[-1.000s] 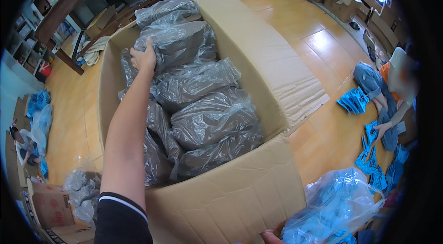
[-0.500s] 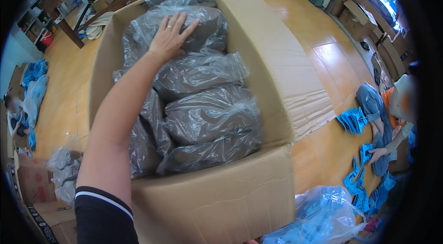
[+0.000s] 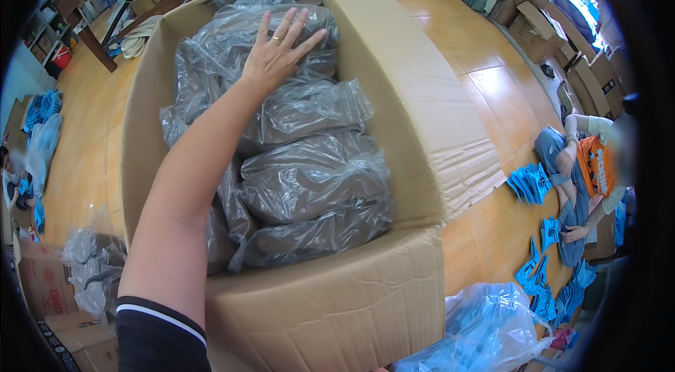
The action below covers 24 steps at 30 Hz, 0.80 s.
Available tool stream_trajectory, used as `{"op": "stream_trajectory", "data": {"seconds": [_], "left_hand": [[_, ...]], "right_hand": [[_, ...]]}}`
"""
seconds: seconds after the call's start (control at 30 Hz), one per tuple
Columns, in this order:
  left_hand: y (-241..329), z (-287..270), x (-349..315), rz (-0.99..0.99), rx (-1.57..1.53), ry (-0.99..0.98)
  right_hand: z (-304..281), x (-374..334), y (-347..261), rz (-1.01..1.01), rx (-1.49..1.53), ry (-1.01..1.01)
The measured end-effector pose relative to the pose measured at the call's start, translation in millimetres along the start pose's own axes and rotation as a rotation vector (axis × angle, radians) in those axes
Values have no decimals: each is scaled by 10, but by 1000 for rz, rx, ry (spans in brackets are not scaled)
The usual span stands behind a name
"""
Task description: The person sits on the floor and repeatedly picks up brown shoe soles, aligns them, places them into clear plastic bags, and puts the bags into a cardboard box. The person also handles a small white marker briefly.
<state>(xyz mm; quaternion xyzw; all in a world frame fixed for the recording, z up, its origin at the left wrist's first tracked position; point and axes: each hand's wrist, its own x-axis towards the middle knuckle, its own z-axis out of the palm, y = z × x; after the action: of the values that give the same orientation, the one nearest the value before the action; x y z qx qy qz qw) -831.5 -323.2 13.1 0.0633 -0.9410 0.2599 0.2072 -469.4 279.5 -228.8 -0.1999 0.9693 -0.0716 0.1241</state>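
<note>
A large open cardboard box (image 3: 330, 294) fills the middle of the view. Inside lie several grey-brown bundles in clear plastic bags, stacked in rows. My left hand (image 3: 275, 59) is stretched over the far part of the box, fingers spread and palm down. It rests on or just above a far plastic-wrapped bundle (image 3: 232, 27); contact is hidden. Nearer bundles, such as one plastic-wrapped bundle (image 3: 316, 178), lie to the right of my forearm. Of my right hand, only a possible skin-coloured sliver shows at the lower edge below the box; its fingers are hidden.
The box's long flap (image 3: 422, 77) folds outward on the right. A clear bag of blue items (image 3: 485, 326) lies at lower right. Beyond it a person (image 3: 573, 182) sits among blue pieces. At left are grey plastic-wrapped items (image 3: 95, 266) and a carton (image 3: 46, 277).
My left hand has shifted right, its fingers spread wider. The box sits slightly further left in the view. The seated person at right has changed posture, and both their hands now show.
</note>
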Motion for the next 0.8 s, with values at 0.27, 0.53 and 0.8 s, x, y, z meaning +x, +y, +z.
{"op": "stream_trajectory", "data": {"seconds": [0.27, 0.53, 0.8], "left_hand": [[67, 74, 133, 0, 11, -149], [28, -343, -318, 175, -89, 171], [-438, -1740, -1162, 327, -405, 151]], "right_hand": [[19, 54, -52, 9, 12, 10], [-17, 96, -54, 0, 23, 33], [17, 88, -60, -24, 6, 40]]}}
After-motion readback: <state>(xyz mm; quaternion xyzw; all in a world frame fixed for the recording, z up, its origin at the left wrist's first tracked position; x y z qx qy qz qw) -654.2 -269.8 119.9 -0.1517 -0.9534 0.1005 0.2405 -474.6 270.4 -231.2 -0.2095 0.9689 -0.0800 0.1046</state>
